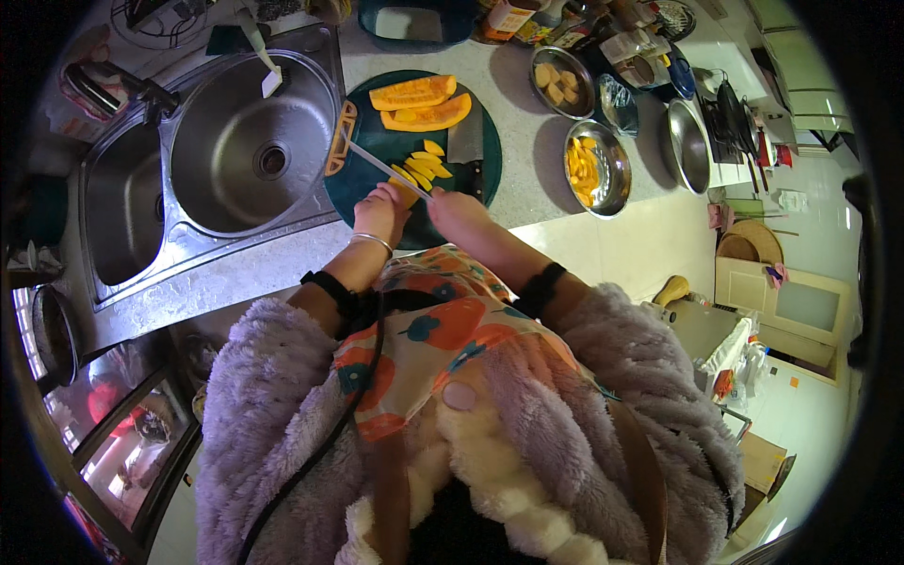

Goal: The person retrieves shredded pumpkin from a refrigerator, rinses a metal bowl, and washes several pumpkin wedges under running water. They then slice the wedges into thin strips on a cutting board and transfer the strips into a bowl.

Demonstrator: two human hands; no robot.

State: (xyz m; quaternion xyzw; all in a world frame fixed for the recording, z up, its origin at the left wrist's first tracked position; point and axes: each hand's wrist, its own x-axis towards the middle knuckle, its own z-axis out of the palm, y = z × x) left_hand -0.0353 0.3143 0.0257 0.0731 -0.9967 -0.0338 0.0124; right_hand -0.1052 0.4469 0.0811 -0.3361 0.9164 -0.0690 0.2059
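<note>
My right hand (455, 215) is closed round the handle of a kitchen knife (385, 168), whose narrow blade points up and left across the board. Under my left hand (381, 215) is a yellow-orange piece of squash (404, 194), pressed to the green round cutting board (353, 185) beside the blade. Several cut yellow slices (427, 166) lie just above the blade. Two long hollowed squash pieces (426, 113) rest at the top of the board. A cleaver (465, 138) lies flat on the board's right side, its dark handle towards me.
A double steel sink (247, 152) adjoins the board on the left, with a white-headed brush (270, 81) in it. To the right stand a steel bowl of yellow slices (583, 169), a bowl of pale chunks (556, 83) and an empty steel basin (687, 145). Bottles and jars crowd behind.
</note>
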